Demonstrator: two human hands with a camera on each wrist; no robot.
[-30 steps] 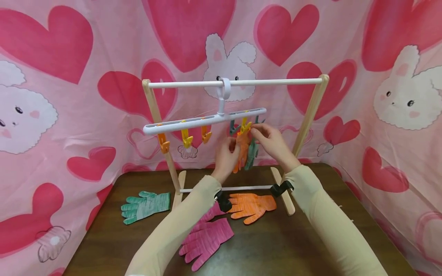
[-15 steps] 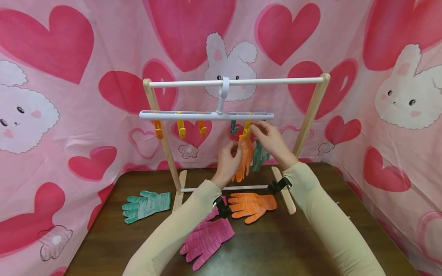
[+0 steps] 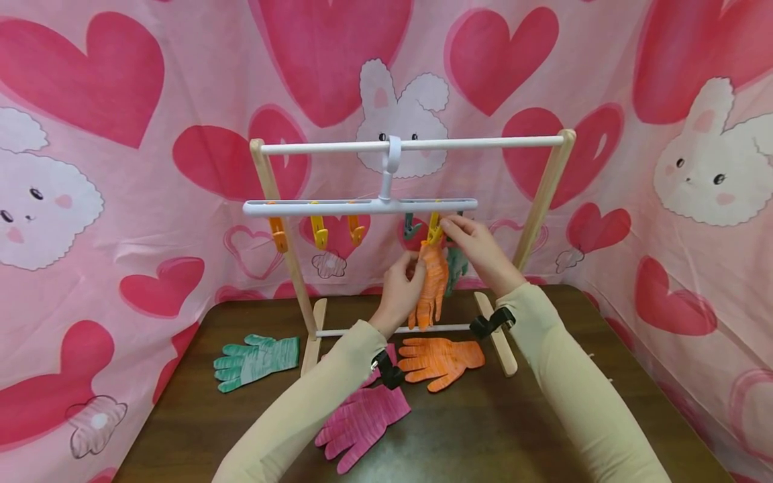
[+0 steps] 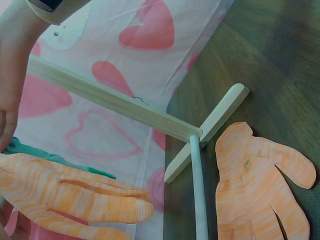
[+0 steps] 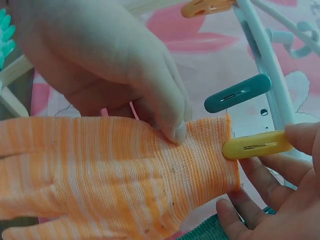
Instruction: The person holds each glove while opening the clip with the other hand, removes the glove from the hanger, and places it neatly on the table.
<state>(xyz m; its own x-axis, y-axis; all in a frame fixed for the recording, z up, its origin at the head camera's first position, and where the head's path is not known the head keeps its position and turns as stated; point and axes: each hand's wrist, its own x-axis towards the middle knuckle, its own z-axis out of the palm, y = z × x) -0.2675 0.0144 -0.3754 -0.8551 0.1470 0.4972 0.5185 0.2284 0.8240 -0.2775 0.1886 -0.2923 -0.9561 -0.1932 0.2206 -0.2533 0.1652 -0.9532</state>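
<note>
My left hand [image 3: 401,285] pinches the cuff of an orange striped glove [image 3: 433,288], which hangs fingers-down. The thumb lies on the cuff in the right wrist view. The cuff's edge sits at the tip of a yellow clothespin [image 5: 257,145]. My right hand [image 3: 480,248] pinches that clothespin, its thumb at the upper end and its other fingers behind. Both belong to a white hanger [image 3: 326,208], hooked on the rack's top rod [image 3: 483,143]. A green clothespin [image 5: 237,93] hangs beside the yellow one. Behind my right hand hangs a green glove [image 3: 457,268], partly hidden.
Other orange and yellow clothespins [image 3: 319,233] hang on the hanger's left half. On the table [image 3: 483,429] lie a green glove [image 3: 256,361], pink gloves [image 3: 362,422] and an orange glove [image 3: 441,362]. Wooden rack posts [image 3: 537,201] stand on both sides.
The hanger has swung from slanted to nearly level. Its right half, the orange glove and my left hand have come lower. Both hands keep hold at the yellow clothespin and the cuff.
</note>
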